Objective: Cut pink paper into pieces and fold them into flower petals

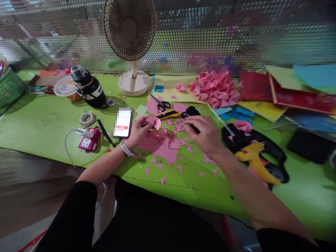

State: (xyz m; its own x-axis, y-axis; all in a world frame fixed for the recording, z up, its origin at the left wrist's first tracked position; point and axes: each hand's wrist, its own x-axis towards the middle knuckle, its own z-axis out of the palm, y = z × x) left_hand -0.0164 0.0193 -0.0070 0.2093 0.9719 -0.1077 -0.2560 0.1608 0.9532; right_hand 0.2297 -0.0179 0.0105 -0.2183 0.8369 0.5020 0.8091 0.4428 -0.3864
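Note:
A rounded petal of pink paper (154, 122) is pinched between the thumb and fingers of my left hand (139, 132). My right hand (204, 134) hovers over the scraps with its fingers curved and the thumb apart; I see nothing gripped in it. Just beyond its fingertips lies a small black object (193, 111) whose kind I cannot make out. Between the hands are pink paper offcuts (180, 124) and a larger pink sheet (164, 148). A yellow utility knife (169, 114) and black-handled scissors (163, 105) lie behind them. Left of my left hand is a lit phone (123, 123).
Behind stand a fan (133, 84) and a black bottle (90, 89). A heap of pink paper petals (215, 87) is at back right. Rightward lie a yellow glue gun (253, 159) and coloured sheets (291, 87). A purple power adapter (89, 140) and tape roll (87, 119) sit left.

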